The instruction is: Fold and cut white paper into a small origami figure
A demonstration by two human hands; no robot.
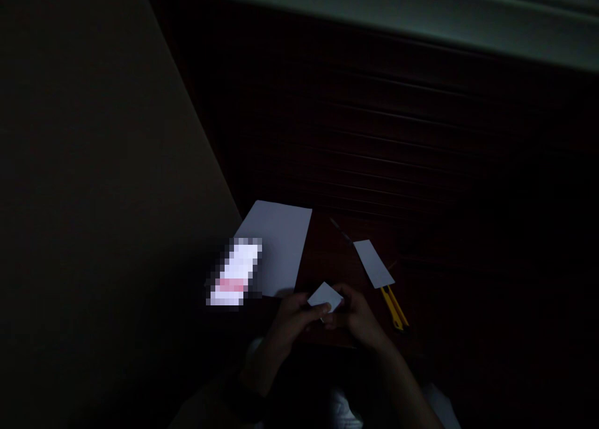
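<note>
The scene is very dark. My left hand (292, 320) and my right hand (358, 316) meet low in the middle, both pinching a small folded piece of white paper (326, 296) between their fingertips. The paper is held just above a dark wooden table (327, 254). Both forearms run down to the bottom edge of the view.
A larger white sheet (281, 241) lies on the table to the left, with a blurred bright rectangle (234, 273) over its near corner. A narrow paper strip (373, 263) lies to the right, beside a yellow-handled tool (394, 307) and a thin dark pen-like object (340, 231). A pale wall fills the left.
</note>
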